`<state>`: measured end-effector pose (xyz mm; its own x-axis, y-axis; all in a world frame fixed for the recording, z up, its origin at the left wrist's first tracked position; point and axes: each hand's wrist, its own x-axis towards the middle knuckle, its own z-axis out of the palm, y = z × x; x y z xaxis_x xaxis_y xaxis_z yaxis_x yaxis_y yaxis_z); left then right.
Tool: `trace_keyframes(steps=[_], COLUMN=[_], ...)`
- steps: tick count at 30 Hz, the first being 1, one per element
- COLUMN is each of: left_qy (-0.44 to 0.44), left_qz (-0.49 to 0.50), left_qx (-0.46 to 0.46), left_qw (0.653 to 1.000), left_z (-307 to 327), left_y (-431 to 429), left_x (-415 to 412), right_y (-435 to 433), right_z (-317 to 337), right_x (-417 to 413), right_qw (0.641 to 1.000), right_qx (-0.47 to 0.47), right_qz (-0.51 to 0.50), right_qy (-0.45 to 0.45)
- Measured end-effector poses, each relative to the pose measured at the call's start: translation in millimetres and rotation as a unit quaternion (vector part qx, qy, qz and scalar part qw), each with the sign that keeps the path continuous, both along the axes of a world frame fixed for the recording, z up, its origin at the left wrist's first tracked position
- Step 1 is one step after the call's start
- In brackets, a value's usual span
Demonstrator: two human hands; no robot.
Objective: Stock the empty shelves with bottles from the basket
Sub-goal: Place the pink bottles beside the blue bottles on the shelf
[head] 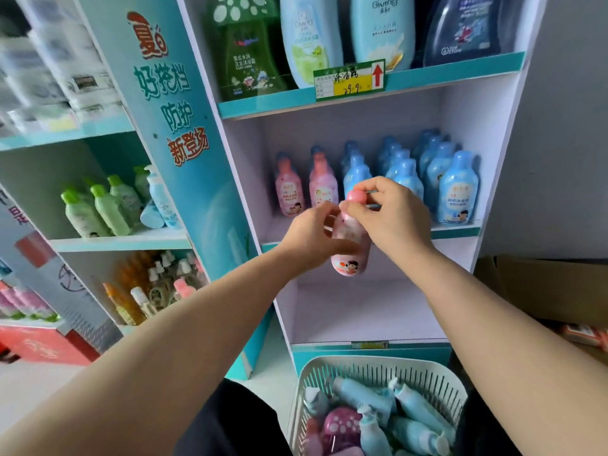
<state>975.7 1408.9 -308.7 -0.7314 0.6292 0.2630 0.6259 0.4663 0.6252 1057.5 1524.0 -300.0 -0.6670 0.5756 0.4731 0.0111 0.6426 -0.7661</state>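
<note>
Both hands hold one pink bottle (pixel 349 255) upright in front of the middle shelf (pixel 460 230). My left hand (pixel 312 236) wraps its body from the left. My right hand (pixel 391 213) pinches its pink cap from the right. On the middle shelf behind stand two pink bottles (pixel 289 189) at the left and several blue bottles (pixel 457 189) to the right. The shelf below (pixel 362 311) holds nothing. A white slotted basket (pixel 437 380) at the bottom holds several blue bottles (pixel 365 394) and a pink item (pixel 339 426).
The top shelf carries large green, pale blue and dark blue bottles (pixel 309 41) with a yellow price tag (pixel 348 82). A neighbouring unit on the left holds green bottles (pixel 98 209) and spray bottles. A cardboard box (pixel 539 287) sits at the right.
</note>
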Motion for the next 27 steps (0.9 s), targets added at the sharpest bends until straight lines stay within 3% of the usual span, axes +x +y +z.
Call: trace_keyframes(steps=[4, 8, 12, 15, 20, 27], left_qy=[0.040, 0.021, 0.004, -0.007, 0.000, 0.145], left_qz=[0.077, 0.164, 0.218, 0.236, 0.235, 0.206], left_qx=[0.061, 0.059, 0.013, -0.009, -0.026, -0.003], left_qw=[0.994, 0.985, 0.976, 0.972, 0.972, 0.968], left_z=[17, 27, 17, 7, -6, 1], left_y=[3, 6, 15, 22, 21, 19], left_x=[-20, -55, -81, -90, -88, -91], right_y=[14, 33, 38, 40, 43, 37], right_z=[2, -35, -59, -60, -59, -54], right_x=[-11, -18, -23, -25, -26, -27], right_qw=[0.999, 0.984, 0.961, 0.947, 0.944, 0.934], right_qx=[-0.036, 0.097, 0.188, 0.240, 0.239, 0.270], right_qz=[0.024, -0.004, 0.006, 0.012, 0.024, 0.005], right_qy=[-0.005, -0.149, -0.204, -0.214, -0.225, -0.235])
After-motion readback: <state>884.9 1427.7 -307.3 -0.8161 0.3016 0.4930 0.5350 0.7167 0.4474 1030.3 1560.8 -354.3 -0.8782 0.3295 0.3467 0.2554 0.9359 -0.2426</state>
